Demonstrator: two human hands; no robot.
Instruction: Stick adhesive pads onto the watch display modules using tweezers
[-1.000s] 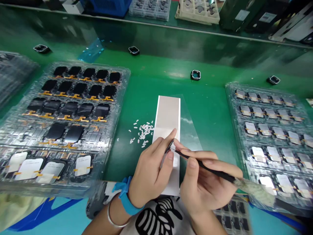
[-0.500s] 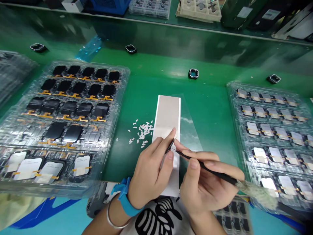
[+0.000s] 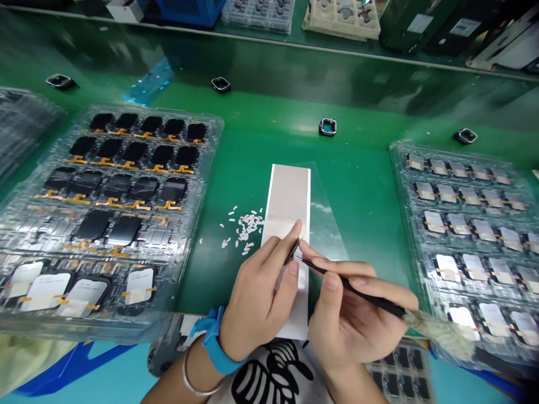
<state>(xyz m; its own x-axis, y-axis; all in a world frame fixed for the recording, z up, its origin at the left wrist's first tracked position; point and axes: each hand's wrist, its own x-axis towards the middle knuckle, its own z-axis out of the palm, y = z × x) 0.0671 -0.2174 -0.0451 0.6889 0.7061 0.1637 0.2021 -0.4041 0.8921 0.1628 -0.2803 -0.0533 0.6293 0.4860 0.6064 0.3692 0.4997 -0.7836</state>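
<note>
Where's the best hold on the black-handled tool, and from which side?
Probably pinch the black-handled tool pen-style on its slim dark shaft, from the right: it slants back through the right hand, while its tip sits by the left hand.

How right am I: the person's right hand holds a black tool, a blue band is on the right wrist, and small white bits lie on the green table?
Not quite: the head view shows the blue band on the left wrist. The right hand does hold a black tool, and small white bits lie on the green table.
</note>
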